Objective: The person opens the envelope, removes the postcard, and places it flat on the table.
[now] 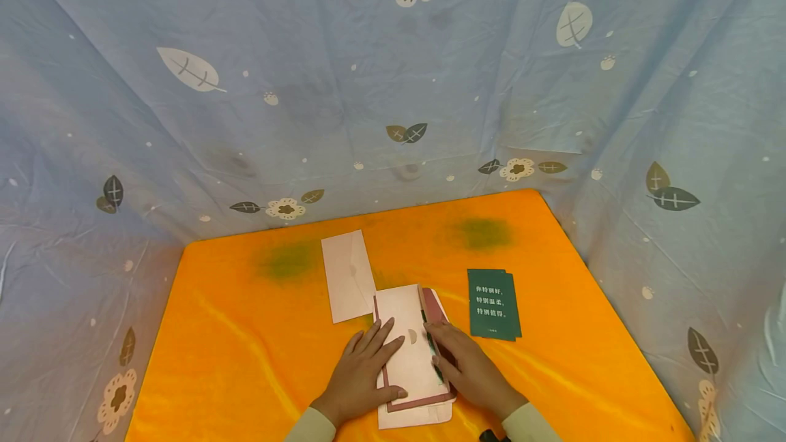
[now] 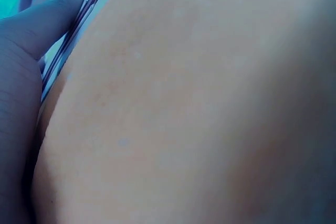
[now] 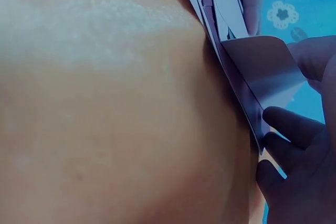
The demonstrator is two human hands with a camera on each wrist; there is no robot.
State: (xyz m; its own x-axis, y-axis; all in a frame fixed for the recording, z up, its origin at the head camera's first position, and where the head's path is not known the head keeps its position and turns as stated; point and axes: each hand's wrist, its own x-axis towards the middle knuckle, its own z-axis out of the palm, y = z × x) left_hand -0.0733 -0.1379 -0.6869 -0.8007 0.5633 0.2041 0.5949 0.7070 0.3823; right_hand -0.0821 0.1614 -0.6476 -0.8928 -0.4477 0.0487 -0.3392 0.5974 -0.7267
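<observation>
A pale pink envelope with a burgundy inner border lies in front of me on top of another pale envelope. My left hand rests on its left side with the fingers spread, the thumb near the lower edge. At the right edge, my right hand grips the envelope's flap with curled fingers. A dark green strip, like a card's edge, shows along that side near the fingertips. In the right wrist view the flap stands raised beside the right fingers.
Another pale envelope lies behind and left, its corner meeting the middle one. Two overlapping dark green cards with white writing lie to the right. A black object shows at the bottom edge. Orange cloth covers the table; patterned curtains surround it.
</observation>
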